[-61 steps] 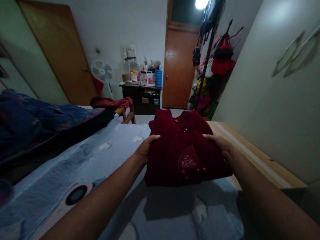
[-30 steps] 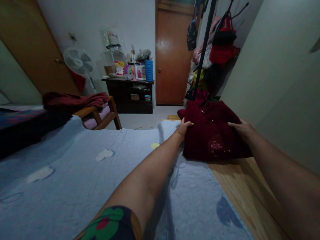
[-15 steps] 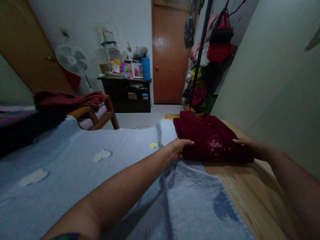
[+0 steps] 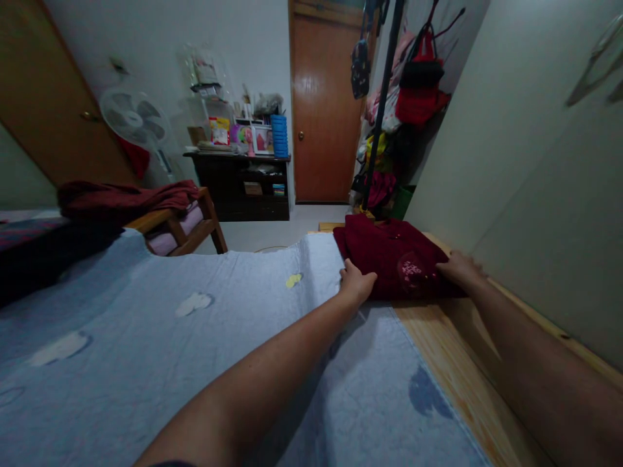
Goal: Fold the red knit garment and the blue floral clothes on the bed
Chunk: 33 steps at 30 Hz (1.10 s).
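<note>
the bed (image 4: 233, 337) fills the left and center of the view; its light blue sheet carries white, yellow and dark blue patches. the wooden board (image 4: 438, 344) runs along the right side of the bed, beside the pale wall panel (image 4: 525, 155).

the jacket (image 4: 384, 250), dark red and folded, has changed position: two seconds ago it was held raised over the bed; it is now down, lying flat at the far right corner, partly on the sheet and partly on the board. relative to the half-second-earlier frame, it appears slightly farther left in view, with the collar end still pointing away.

the right hand (image 4: 462, 269) is at the right edge of the jacket, thumb on the top surface. its other fingers are at the outer side; whether they grip cannot be told. the left hand (image 4: 357, 283) is at the near left corner of the jacket, open, thumb pointing right against the cloth, fingers pointing away. the jacket lies between both hands, extending beyond them on the far side.

the emblem (image 4: 411, 272), round with a pale pink pattern, faces up on the near part of the jacket, closer to the right hand.
</note>
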Available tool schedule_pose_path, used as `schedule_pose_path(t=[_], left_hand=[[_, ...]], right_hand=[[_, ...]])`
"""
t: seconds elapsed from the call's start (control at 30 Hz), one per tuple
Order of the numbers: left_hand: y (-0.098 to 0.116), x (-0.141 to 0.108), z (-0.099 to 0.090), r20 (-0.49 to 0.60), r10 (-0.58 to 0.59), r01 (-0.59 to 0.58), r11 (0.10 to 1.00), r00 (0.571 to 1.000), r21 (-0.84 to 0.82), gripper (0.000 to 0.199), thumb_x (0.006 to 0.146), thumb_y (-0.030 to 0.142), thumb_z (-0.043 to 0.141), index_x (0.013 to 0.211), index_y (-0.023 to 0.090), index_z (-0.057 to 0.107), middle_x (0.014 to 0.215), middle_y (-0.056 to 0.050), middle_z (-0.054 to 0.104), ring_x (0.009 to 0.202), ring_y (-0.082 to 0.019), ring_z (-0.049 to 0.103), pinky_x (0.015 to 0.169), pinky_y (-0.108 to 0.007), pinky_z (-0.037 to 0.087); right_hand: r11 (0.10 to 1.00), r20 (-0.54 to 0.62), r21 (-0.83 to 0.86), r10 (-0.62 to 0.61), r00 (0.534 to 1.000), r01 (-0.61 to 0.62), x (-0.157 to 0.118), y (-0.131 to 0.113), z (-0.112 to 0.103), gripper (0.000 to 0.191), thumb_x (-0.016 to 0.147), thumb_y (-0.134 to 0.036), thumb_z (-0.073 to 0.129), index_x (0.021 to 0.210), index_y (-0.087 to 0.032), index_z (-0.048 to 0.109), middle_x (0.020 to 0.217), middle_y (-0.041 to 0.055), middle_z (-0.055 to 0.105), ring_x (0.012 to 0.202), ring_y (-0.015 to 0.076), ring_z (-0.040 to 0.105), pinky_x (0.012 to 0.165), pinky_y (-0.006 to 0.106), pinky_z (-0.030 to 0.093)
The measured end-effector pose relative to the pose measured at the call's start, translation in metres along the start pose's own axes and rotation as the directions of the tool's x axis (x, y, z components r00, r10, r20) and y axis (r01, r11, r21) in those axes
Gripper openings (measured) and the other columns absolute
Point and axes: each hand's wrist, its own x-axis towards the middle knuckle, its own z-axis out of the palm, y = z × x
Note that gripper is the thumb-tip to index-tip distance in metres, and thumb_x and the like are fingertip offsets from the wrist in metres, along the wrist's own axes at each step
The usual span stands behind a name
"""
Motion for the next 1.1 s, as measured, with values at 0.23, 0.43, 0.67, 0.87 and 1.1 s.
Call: schedule_pose_path(t=[0.23, 0.43, 0.67, 0.87, 1.1], left_hand=[[-0.010, -0.045, -0.026, 0.207, 0.215, -0.296, 0.763, 0.954, 0.575, 0.101, 0.066, 0.036, 0.068, 0.148, 0.012, 0.012, 0.154, -0.027, 0.023, 0.143, -0.044, 0.015, 0.113, -0.059, 0.010], [-0.033, -0.071, -0.034, 0.290, 0.318, -0.425, 0.558, 0.903, 0.713, 0.096, 0.074, 0.049, 0.064, 0.148, 0.009, 0.019, 0.155, -0.025, 0.021, 0.145, -0.043, 0.010, 0.115, -0.057, 0.007], [-0.018, -0.092, -0.026, 0.672, 0.436, -0.797, 0.239, 0.599, 0.555, 0.026, 0.088, 0.022, 0.047, 0.112, 0.021, 0.057, 0.116, -0.011, 0.061, 0.112, -0.027, 0.053, 0.099, -0.041, 0.038], [-0.023, -0.102, -0.017, 0.784, 0.354, -0.856, 0.301, 0.510, 0.421, 0.054, 0.088, 0.053, 0.049, 0.136, 0.028, 0.045, 0.146, -0.010, 0.044, 0.135, -0.036, 0.036, 0.109, -0.054, 0.027], [-0.029, -0.101, -0.015, 0.791, 0.275, -0.823, 0.352, 0.547, 0.446, 0.066, 0.088, 0.061, 0.043, 0.147, 0.032, 0.033, 0.158, -0.010, 0.027, 0.143, -0.048, 0.013, 0.108, -0.072, 0.006]], right_hand=[[0.730, 0.034, -0.026, -0.682, 0.731, 0.683, -0.099, -0.077, 0.016, 0.062, 0.082, -0.042, 0.055, 0.140, -0.025, 0.046, 0.151, 0.0118, 0.036, 0.135, 0.0352, 0.034, 0.108, 0.055, 0.027], [0.657, 0.283, -0.197, -0.672, 0.684, 0.727, -0.137, -0.078, 0.036, 0.097, 0.065, -0.020, 0.064, 0.153, -0.030, 0.021, 0.161, 0.0077, 0.016, 0.145, 0.0378, 0.010, 0.110, 0.066, 0.008], [0.702, 0.102, -0.281, -0.656, 0.748, 0.654, -0.116, -0.035, 0.034, 0.083, 0.076, -0.013, 0.051, 0.152, -0.031, 0.024, 0.161, 0.0044, 0.017, 0.143, 0.0364, 0.016, 0.109, 0.064, 0.017], [0.681, 0.145, -0.272, -0.670, 0.728, 0.681, -0.106, -0.024, 0.026, 0.082, 0.075, -0.016, 0.055, 0.149, -0.037, 0.028, 0.160, 0.0007, 0.021, 0.143, 0.0334, 0.019, 0.109, 0.063, 0.018], [0.716, 0.063, -0.289, -0.649, 0.759, 0.636, -0.113, -0.031, 0.041, 0.072, 0.083, -0.016, 0.045, 0.149, -0.041, 0.028, 0.160, 0.0006, 0.020, 0.144, 0.0351, 0.015, 0.107, 0.069, 0.013]])
